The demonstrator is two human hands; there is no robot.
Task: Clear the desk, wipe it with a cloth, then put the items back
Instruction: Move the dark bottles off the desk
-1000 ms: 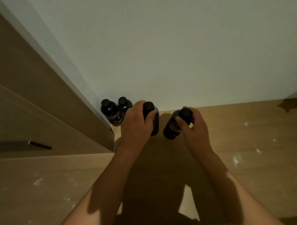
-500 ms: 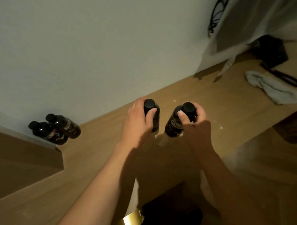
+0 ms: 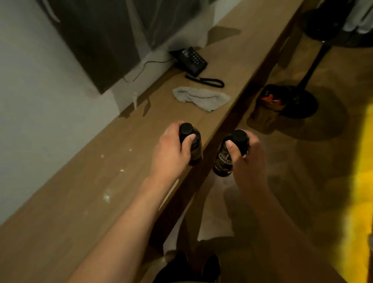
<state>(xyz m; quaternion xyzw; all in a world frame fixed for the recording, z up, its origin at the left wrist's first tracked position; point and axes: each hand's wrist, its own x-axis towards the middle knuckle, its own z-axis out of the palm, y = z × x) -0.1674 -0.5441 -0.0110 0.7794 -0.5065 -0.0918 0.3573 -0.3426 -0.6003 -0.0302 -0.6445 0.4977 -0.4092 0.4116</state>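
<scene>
Head view: looking down along a long wooden desk [image 3: 76, 200] that is running beside a white wall.
Left hand: the left hand [image 3: 170, 150] is wrapping round the neck and shoulder of a dark bottle [image 3: 194, 148], thumb lying across its front, holding it clear above the desk's front part.
Right hand: the right hand [image 3: 248, 157] is pinching a second dark bottle [image 3: 223, 162] just under its cap, and that bottle is hanging out past the desk edge, over the floor.
Cloth: a grey cloth [image 3: 201, 98] is lying crumpled farther along the desk, near the front edge.
Phone: a black desk phone [image 3: 192, 60] is sitting beyond the cloth with its coiled cord trailing toward it.
Stage: judging by the bottles in the air, the clearing step is looking unfinished, since the phone is not yet removed.
Risk, right bottle: a hold so high on the neck is leaving the body free to swing, so it may be slipping out and dropping to the floor.
Risk, desk: white specks are dotting the wood, and items set back too soon would be trapping them.
</scene>
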